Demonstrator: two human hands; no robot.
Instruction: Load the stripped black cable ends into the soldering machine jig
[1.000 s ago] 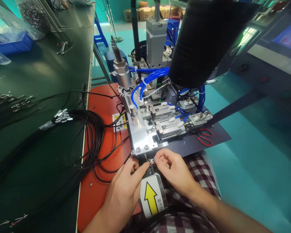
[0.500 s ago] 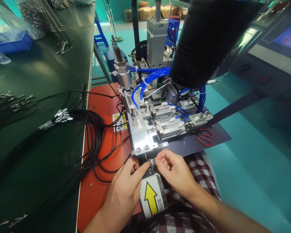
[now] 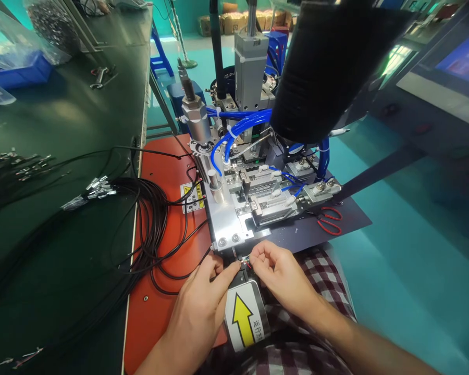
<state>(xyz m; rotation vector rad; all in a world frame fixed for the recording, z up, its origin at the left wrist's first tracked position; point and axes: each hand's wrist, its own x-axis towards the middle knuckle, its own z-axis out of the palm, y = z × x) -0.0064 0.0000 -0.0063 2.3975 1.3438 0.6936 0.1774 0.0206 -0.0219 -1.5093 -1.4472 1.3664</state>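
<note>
the left hand (image 3: 201, 297) and right hand (image 3: 281, 271) seem to pinch tiny wires (image 3: 247, 263), partly hidden, at the front edge of the machine (image 3: 229, 221); black cables (image 3: 154, 216) lie across the right edge of the table (image 3: 97, 117).

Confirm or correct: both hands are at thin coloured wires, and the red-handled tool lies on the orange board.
One error: the head view shows the red-handled tool on the dark plate, not the orange board. Left hand and right hand are at thin coloured wires.
</note>
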